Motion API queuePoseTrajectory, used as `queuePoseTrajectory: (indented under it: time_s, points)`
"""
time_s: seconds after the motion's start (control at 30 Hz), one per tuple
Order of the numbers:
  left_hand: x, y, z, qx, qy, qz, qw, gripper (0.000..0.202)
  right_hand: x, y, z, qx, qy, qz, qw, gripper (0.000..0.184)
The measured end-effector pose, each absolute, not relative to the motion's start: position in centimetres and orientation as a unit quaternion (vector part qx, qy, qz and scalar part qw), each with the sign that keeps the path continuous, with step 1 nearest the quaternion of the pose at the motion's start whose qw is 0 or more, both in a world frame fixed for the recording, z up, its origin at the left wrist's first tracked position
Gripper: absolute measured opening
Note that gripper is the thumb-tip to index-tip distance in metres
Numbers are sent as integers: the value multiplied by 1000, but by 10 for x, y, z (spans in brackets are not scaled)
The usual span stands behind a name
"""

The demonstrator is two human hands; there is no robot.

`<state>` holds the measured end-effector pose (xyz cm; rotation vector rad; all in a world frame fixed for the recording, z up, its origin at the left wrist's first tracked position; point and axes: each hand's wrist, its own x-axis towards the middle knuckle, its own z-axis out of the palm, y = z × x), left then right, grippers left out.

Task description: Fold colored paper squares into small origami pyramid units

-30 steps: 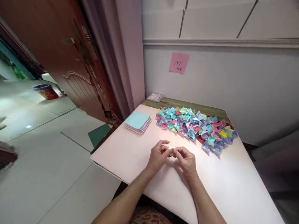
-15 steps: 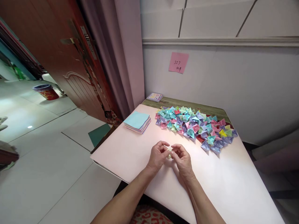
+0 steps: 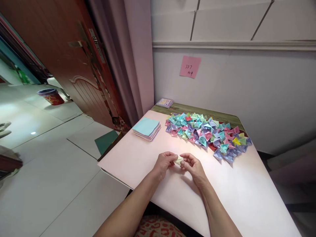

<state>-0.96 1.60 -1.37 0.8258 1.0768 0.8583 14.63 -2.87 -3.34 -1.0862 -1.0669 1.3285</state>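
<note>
A small pale yellow folded paper is held just above the tabletop between my two hands. My left hand pinches its left end with thumb and fingers. At its right end, my right hand grips it with the thumb in front and the fingers curled behind. Beyond my hands lies a wide heap of folded paper boats in blue, teal, pink, green and yellow. To the left sits a stack of square paper sheets, light blue on top.
The pale pink table has a wood-look strip at the back, with a small pile of printed packets on it. A pink note hangs on the wall. A brown door and a bin are at the left.
The yellow paper has turned in my fingers and now shows a flat, creased face. My left fingers have closed in more around its end. The view has shifted slightly.
</note>
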Motion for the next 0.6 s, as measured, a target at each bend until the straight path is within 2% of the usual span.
queuePoseTrajectory:
  time_s: [0.33,0.6]
  points:
    - [-8,15,-10,319,466,371,737,24,146,-28,-38,-461,-516,513,508,22]
    - [-17,18,-3,327,468,295,766,30,153,-27,-42,-521,-603,277,537,11]
